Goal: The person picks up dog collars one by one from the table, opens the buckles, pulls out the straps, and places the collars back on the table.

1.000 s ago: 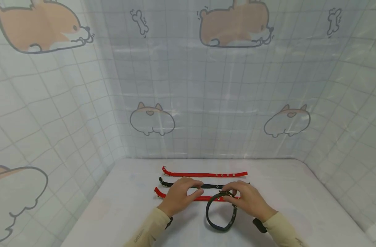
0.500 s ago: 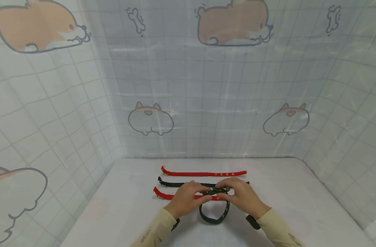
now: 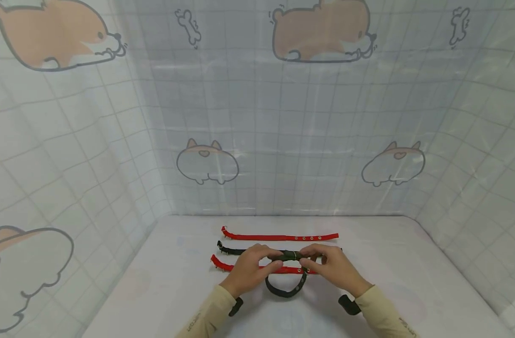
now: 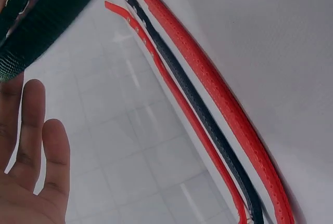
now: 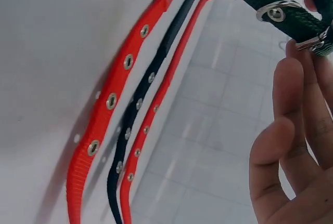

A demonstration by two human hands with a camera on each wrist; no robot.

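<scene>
A dark green collar [image 3: 284, 294] forms a closed loop, raised above the front red collar [image 3: 221, 265]. My left hand [image 3: 250, 267] pinches the loop's upper left side between thumb and index finger. At its upper right, near the silver buckle [image 5: 315, 42], my right hand [image 3: 335, 267] grips the band with thumb and fingertips. Eyelets and a metal ring [image 5: 274, 12] show on the band in the right wrist view. In the left wrist view the green collar [image 4: 57, 18] crosses the top left corner and hides part of the fingers.
Behind the front red collar lie a black collar [image 3: 234, 252] and another red collar [image 3: 261, 237], stretched out roughly parallel on the white table [image 3: 156, 281]. Hands partly cover the nearer two. Patterned sheeting [image 3: 299, 117] walls the back and sides.
My right hand brought the green collar leftward, and my left hand, empty a second ago, took hold of it. Over the last half second the loop shifted slightly further left and up.
</scene>
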